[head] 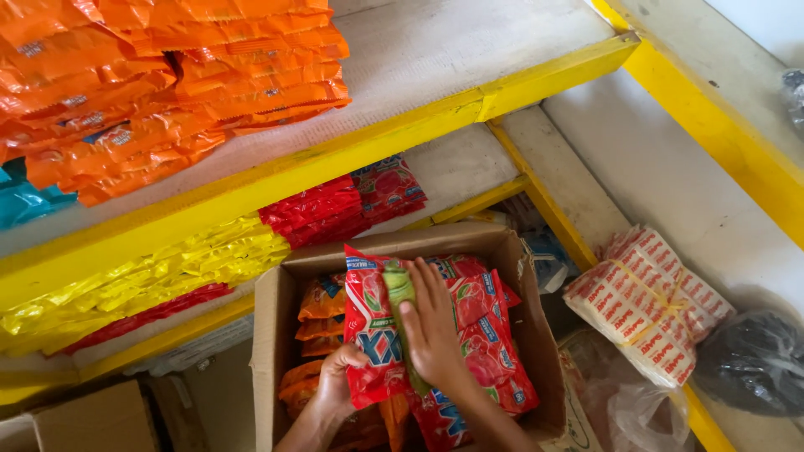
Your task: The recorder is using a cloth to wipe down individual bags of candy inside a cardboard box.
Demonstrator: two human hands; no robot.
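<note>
Both forearms are reaching up from the bottom edge. The left hand is curling its fingers closed in a grip, while the right hand is lying flat, fingers extended forward.

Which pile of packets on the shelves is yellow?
The yellow packets lie on the second shelf down, left of the red packets. The top shelf's pile is orange packets.

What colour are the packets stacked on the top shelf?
Orange packets, with some blue ones at the far left; head view shows them.
</note>
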